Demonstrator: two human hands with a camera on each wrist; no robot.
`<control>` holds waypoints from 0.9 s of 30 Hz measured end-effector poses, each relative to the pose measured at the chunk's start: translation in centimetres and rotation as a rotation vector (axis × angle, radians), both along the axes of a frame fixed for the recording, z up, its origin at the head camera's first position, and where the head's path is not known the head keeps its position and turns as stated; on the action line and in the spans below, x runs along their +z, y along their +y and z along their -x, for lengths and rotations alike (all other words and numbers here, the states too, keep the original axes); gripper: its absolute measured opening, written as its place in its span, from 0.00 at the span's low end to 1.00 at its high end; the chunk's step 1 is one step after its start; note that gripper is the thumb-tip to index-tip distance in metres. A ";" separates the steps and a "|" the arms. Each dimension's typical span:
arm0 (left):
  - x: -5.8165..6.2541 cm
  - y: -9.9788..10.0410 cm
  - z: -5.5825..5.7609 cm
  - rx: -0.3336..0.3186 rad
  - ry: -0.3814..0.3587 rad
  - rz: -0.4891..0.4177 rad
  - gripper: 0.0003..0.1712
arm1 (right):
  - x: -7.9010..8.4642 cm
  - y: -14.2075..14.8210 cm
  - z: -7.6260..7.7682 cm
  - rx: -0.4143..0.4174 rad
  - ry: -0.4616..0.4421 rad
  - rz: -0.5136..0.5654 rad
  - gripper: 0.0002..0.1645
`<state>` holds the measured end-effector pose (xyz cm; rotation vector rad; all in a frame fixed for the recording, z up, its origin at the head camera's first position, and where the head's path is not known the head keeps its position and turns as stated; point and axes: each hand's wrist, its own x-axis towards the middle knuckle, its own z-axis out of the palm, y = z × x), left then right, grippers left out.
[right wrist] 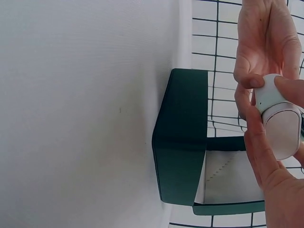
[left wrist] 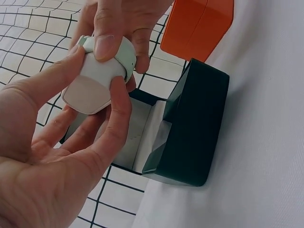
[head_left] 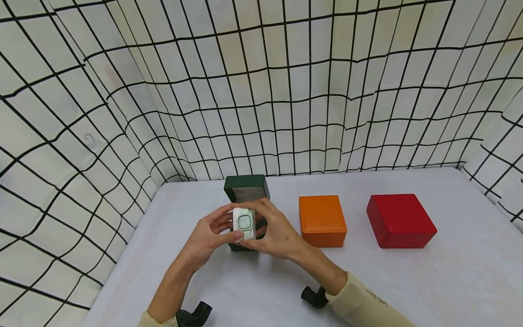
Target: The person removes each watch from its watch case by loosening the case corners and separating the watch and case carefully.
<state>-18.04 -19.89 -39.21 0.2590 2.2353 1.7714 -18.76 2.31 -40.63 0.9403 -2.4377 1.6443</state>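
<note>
A pale mint-green watch (head_left: pixel 244 222) with a squarish dial is wrapped round a white cushion (left wrist: pixel 90 88). Both hands hold it up in front of a dark green watch box (head_left: pixel 246 185), whose lid stands raised. My left hand (head_left: pixel 206 238) grips the cushion from the left, thumb at the lower part of the watch. From the right, my right hand (head_left: pixel 277 229) pinches it between the fingers on top and the thumb below. In the left wrist view the watch strap (left wrist: pixel 126 54) curves over the cushion's end. The box's pale lid lining (right wrist: pixel 228 175) shows in the right wrist view.
An orange box (head_left: pixel 322 220) sits closed to the right of the green one. Farther right is a closed red box (head_left: pixel 400 220). All stand on a white-covered table (head_left: pixel 261 290), with black netting (head_left: pixel 292 104) over white sheeting behind and to the left.
</note>
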 end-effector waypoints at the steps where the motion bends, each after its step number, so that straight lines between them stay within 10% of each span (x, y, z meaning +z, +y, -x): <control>1: 0.0 0.0 0.0 0.002 0.001 0.002 0.47 | 0.0 0.0 0.0 -0.003 0.000 -0.001 0.48; 27: -0.1 0.2 0.0 -0.017 0.021 -0.027 0.42 | 0.3 0.1 -0.3 0.022 -0.011 -0.034 0.50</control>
